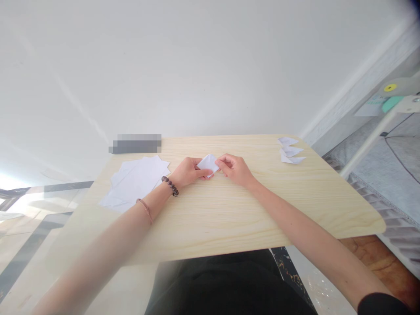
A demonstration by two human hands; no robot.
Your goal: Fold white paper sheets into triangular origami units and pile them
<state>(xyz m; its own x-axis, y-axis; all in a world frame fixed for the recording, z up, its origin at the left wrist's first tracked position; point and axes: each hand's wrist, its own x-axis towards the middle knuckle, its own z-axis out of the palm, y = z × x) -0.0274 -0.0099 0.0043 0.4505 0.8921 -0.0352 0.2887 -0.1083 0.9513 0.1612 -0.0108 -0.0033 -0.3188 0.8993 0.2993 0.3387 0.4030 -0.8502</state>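
Observation:
A small folded piece of white paper (pixel 208 163) is held between my two hands above the middle of the table. My left hand (pixel 190 171) grips its left side, thumb laid across the front and fingers behind. At the right corner of the paper, my right hand (pixel 235 169) pinches the edge between thumb and fingertips. Loose white sheets (pixel 138 180) lie in a spread pile left of my left hand. Several folded white paper pieces (pixel 291 151) stand in a column toward the back right.
The pale wooden table (pixel 210 218) meets a white wall (pixel 210 70) at its back edge. A dark, blurred-out object (pixel 136 145) lies at the back left. Beyond the right edge stands a white metal frame (pixel 370 135).

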